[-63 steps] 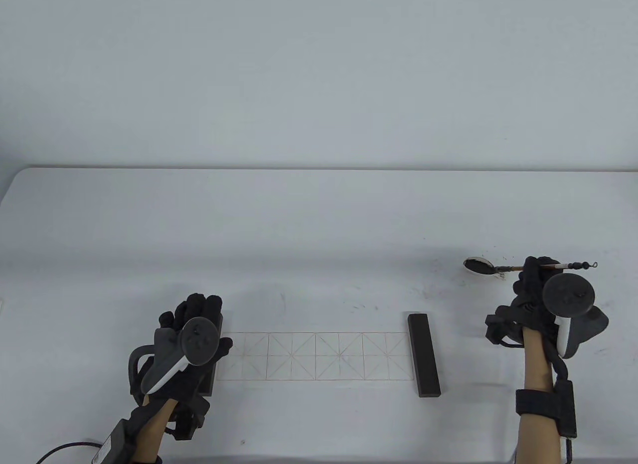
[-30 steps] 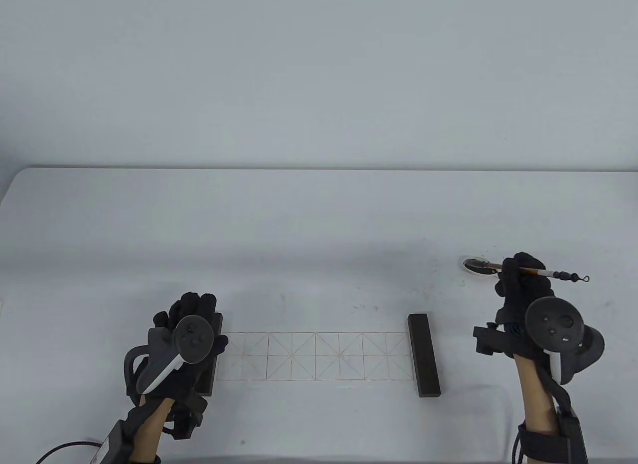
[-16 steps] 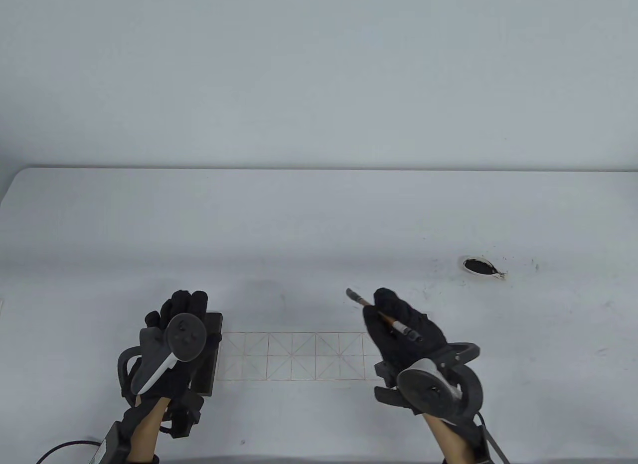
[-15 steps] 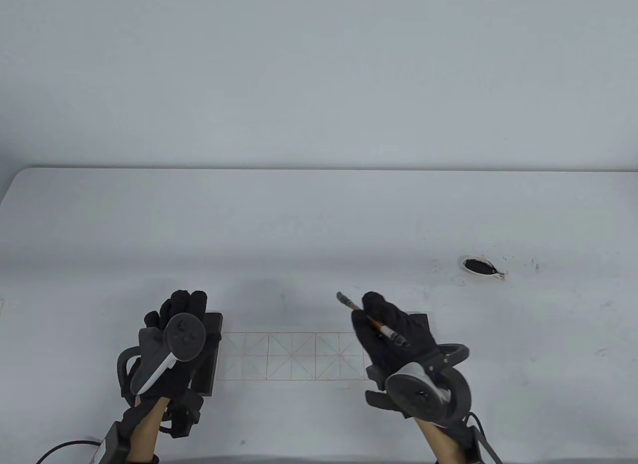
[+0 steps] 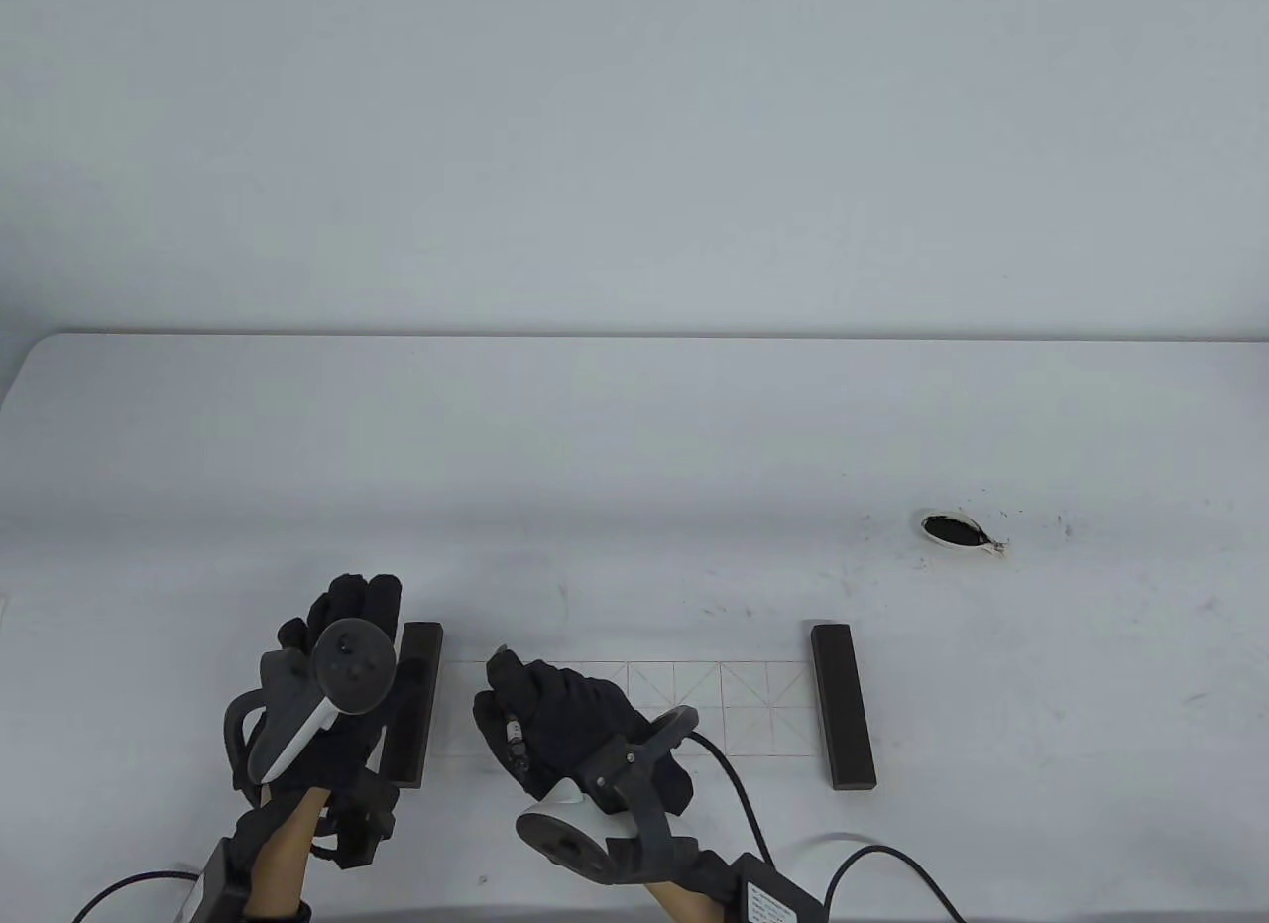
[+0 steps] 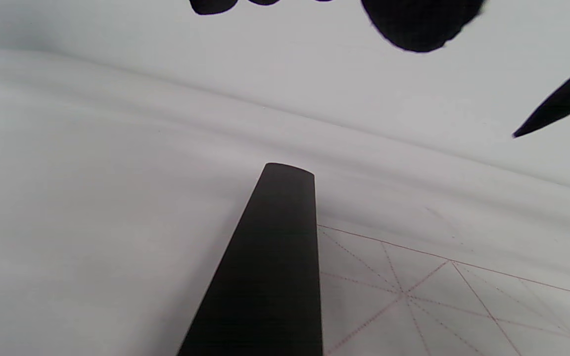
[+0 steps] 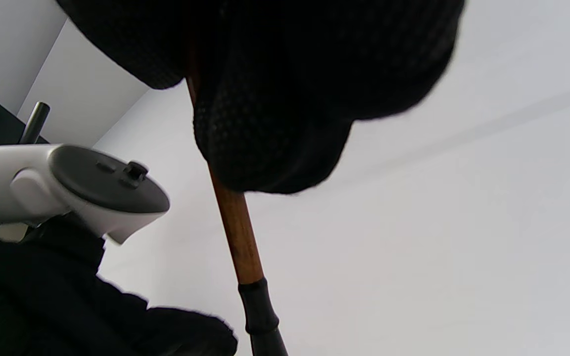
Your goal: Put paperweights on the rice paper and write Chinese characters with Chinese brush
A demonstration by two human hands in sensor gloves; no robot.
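Observation:
The rice paper with a red grid lies flat near the table's front edge. A dark paperweight sits on its right end and another paperweight on its left end. My left hand hovers with relaxed fingers over the left side of that left paperweight; its fingertips hold nothing. My right hand grips the brush over the paper's left part. The brown shaft of the brush runs down from my fingers.
A small dish of black ink stands at the far right, with ink specks around it. Cables trail off the front edge. A dark pointed shape enters the left wrist view from the right.
My right hand lifted the brush from the ink dish and carried it left across the paper to its left part. The left hand slid slightly left, uncovering more of the left paperweight.

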